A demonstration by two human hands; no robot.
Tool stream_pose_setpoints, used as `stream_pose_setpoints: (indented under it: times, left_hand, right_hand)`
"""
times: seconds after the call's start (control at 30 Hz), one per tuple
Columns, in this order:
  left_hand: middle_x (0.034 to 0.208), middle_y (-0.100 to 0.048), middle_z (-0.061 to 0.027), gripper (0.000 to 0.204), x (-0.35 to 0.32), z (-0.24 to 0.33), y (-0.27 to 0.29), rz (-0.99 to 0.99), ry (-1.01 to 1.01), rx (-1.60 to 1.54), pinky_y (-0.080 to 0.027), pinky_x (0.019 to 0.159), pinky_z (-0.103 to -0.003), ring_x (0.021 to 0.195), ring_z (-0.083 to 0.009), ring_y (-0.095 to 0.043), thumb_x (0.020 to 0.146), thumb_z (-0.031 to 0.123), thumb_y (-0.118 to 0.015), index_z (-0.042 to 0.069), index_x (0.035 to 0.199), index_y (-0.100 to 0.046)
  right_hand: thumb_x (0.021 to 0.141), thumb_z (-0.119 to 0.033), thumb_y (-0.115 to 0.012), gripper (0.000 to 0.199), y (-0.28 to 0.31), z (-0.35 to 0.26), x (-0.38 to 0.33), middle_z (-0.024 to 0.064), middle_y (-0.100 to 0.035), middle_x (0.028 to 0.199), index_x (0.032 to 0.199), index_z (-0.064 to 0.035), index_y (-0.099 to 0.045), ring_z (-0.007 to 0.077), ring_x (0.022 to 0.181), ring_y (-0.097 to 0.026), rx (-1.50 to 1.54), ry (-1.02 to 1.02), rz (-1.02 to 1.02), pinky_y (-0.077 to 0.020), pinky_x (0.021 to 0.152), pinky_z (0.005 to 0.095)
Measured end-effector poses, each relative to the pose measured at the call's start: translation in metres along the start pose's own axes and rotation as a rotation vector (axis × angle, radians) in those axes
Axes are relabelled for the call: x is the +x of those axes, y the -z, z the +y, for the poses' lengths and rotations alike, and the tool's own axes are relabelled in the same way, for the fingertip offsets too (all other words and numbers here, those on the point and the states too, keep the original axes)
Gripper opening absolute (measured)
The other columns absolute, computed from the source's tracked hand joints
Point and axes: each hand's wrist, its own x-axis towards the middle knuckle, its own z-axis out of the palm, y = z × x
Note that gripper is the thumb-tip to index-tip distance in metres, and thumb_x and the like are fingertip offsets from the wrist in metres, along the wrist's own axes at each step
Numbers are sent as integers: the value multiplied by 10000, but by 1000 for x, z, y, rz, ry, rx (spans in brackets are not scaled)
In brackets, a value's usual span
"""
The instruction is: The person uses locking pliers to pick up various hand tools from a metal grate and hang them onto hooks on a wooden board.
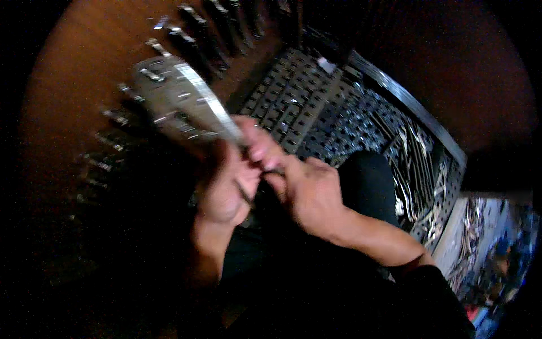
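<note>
A flat grey metal plate (pixel 183 101) with holes, a rounded far end and a bright straight edge tilts up and to the left, blurred by motion. Its near end runs into my left hand (pixel 223 195), which is closed around it with the palm partly showing. Across that palm lies a thin dark strip (pixel 244 191); I cannot make out what it is. My right hand (pixel 313 192) meets the left at the plate's near end, its fingers bent in a pinch. Whatever those fingertips hold is hidden.
Metal parts (pixel 183 35) stand in a row along the brown surface at the left. Beyond my hands, a perforated dark metal tray (pixel 389 82) holds many small parts and long thin rods (pixel 415 175). My dark-clothed knee (pixel 367 178) rises beside it. Mixed items (pixel 497 254) lie lower right.
</note>
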Motion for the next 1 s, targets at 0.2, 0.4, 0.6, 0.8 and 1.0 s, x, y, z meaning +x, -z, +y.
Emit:
stream_pose_setpoints:
  times: [0.2,0.4,0.6,0.8,1.0]
  left_hand:
    - [713,-485,-22,510,-65,16,36,109,97,11,-427,572,-336,649,-170,-482,883,581,-702,119,901,-488]
    - [943,-568,-63,550,-86,-9,29,483,199,-98,-500,689,-390,797,-206,-542,981,621,-526,117,1200,-510]
    - [1264,-557,-119,638,-79,-44,-13,628,20,479,-512,1002,-498,1071,-275,-583,1056,547,-374,84,1495,-346]
    - [1305,-564,-138,622,-71,-56,-5,829,-49,811,-502,1033,-509,1114,-290,-592,1052,501,-423,70,1496,-362]
    - [1302,-568,-145,624,-61,-68,-7,813,-70,833,-493,1041,-509,1123,-297,-590,1041,493,-454,69,1491,-369]
  right_hand:
    - [945,-285,-623,253,11,-28,-28,36,-611,738,991,-53,-530,243,619,-629,158,51,-104,-488,608,371]
    - [954,-300,-651,262,20,-2,-47,64,-558,700,908,-80,-516,281,656,-597,399,-49,-45,-466,684,375]
    - [959,-321,-641,288,4,18,-54,33,-534,664,829,-104,-503,230,624,-573,169,-62,-96,-449,791,336]
    - [897,-249,-629,196,-4,29,-63,26,-561,663,877,-72,-549,214,626,-610,106,-34,-145,-485,825,355]
    - [789,-236,-591,481,-14,25,-82,110,-645,799,1160,69,-601,280,690,-651,285,-58,-214,-489,958,443]
